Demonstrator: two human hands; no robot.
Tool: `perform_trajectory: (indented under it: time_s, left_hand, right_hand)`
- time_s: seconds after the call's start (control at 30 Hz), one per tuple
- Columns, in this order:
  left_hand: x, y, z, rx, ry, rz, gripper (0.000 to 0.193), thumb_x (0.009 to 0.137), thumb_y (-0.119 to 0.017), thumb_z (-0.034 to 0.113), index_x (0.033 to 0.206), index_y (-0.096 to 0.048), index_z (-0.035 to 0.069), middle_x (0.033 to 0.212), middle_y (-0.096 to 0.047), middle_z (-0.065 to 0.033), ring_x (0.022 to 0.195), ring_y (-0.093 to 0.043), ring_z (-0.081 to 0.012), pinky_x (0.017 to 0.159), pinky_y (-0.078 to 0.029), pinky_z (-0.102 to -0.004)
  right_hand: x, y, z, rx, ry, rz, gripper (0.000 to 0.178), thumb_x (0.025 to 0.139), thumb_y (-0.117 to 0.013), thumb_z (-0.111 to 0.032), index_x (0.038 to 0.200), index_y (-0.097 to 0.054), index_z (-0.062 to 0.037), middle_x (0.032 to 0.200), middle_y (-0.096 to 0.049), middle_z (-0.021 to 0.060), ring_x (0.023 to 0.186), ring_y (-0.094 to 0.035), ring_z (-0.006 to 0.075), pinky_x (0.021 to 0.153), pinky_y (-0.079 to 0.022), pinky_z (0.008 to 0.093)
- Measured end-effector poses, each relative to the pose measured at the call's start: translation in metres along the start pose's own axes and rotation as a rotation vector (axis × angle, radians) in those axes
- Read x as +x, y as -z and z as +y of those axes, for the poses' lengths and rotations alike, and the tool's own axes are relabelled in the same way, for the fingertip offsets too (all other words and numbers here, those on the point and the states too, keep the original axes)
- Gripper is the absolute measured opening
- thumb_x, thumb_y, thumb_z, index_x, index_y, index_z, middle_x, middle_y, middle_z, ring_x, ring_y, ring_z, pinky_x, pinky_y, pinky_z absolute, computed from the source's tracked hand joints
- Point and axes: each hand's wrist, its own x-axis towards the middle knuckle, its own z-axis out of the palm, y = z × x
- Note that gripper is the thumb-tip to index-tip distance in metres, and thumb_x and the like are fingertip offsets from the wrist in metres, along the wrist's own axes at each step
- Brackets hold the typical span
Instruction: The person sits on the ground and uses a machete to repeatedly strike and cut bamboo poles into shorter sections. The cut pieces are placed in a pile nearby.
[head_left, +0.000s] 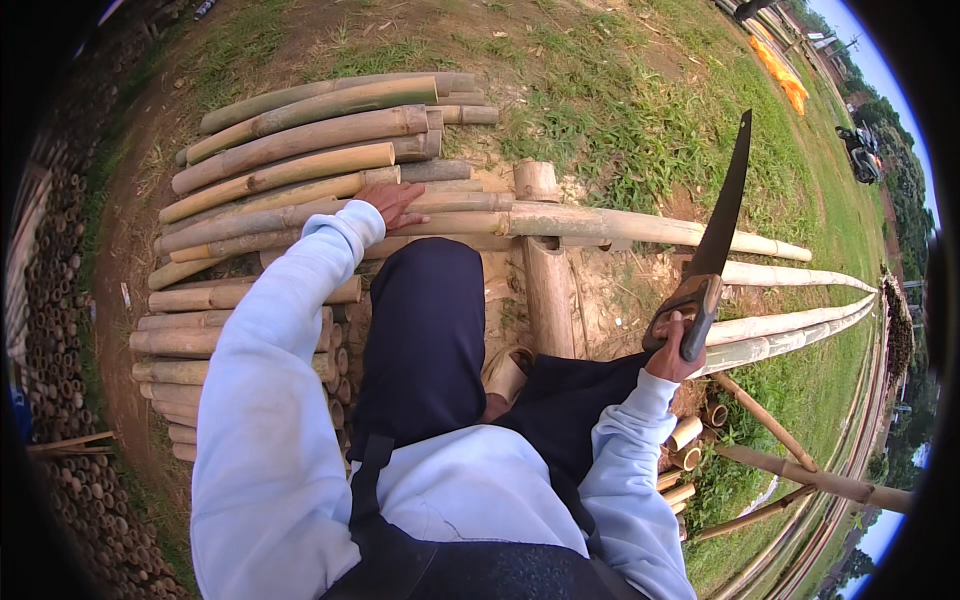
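Note:
My right hand (676,347) is wrapped round the handle of a hand saw (722,225). The dark blade points up and away, over the long bamboo poles on the right, and its teeth look clear of them. With fingers spread, my left hand (393,203) lies flat on a bamboo pole (460,222) that runs from left to right in front of me. This pole passes over a short bamboo support (548,300) near the middle. My raised knee stands just below the pole, beside my left forearm.
Cut bamboo lengths (300,145) lie stacked at the left, with another pile (190,345) nearer me. Several long poles (790,322) stretch off to the right. A crossed bamboo frame (800,470) stands at the lower right. Farther off are an orange sheet (778,72) and a motorcycle (861,152).

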Motion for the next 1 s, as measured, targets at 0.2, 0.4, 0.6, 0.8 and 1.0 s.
perform_trajectory:
  time_s: [0.2,0.4,0.6,0.8,1.0]
  left_hand:
    - [-0.003,-0.008,0.006,-0.024,0.042,-0.077,0.058,0.097,-0.058,0.054,0.136,-0.048,0.011,0.131,-0.063,-0.0191,0.112,-0.063,-0.0449,0.094,-0.051,-0.0546]
    - [0.005,-0.017,0.002,-0.044,0.075,0.043,0.095,0.077,-0.079,0.06,0.147,-0.039,0.009,0.134,-0.059,-0.0274,0.117,-0.061,-0.0477,0.099,-0.049,-0.0537]
    - [0.009,0.002,0.02,0.129,0.114,-0.1,0.092,0.069,-0.086,0.052,0.137,-0.046,0.007,0.127,-0.063,-0.0229,0.117,-0.062,-0.0412,0.1,-0.051,-0.0492]
    - [0.012,0.009,0.027,0.126,0.223,-0.208,0.068,0.071,-0.084,0.043,0.119,-0.055,0.004,0.111,-0.07,-0.022,0.106,-0.068,-0.0419,0.093,-0.054,-0.0509]
    - [0.017,0.002,0.022,0.129,0.205,-0.187,0.061,0.072,-0.083,0.041,0.112,-0.058,0.003,0.107,-0.071,-0.0218,0.105,-0.069,-0.0403,0.091,-0.054,-0.0519]
  right_hand:
    - [-0.075,-0.033,-0.035,0.106,-0.264,-0.281,0.014,0.092,-0.072,-0.006,0.084,-0.063,0.0,0.063,-0.059,0.0018,0.055,-0.054,0.0082,0.052,-0.042,0.0252]
    - [-0.135,-0.053,-0.031,0.0,-0.341,-0.517,0.019,0.09,-0.076,-0.009,0.1,-0.068,0.005,0.071,-0.067,0.0091,0.063,-0.061,0.012,0.06,-0.049,0.0288]
    - [-0.154,-0.06,-0.032,-0.086,-0.283,-0.574,0.023,0.087,-0.078,-0.012,0.102,-0.069,0.0033,0.076,-0.066,0.0143,0.064,-0.063,0.018,0.063,-0.05,0.0315]
    - [-0.157,-0.065,-0.032,-0.044,-0.304,-0.61,0.021,0.088,-0.077,-0.012,0.101,-0.068,0.0032,0.076,-0.067,0.0129,0.067,-0.061,0.0149,0.066,-0.051,0.0315]
    - [-0.135,-0.08,-0.03,-0.035,-0.39,-0.723,0.017,0.09,-0.075,-0.01,0.092,-0.064,0.0024,0.07,-0.058,0.0075,0.067,-0.049,0.011,0.063,-0.046,0.031]
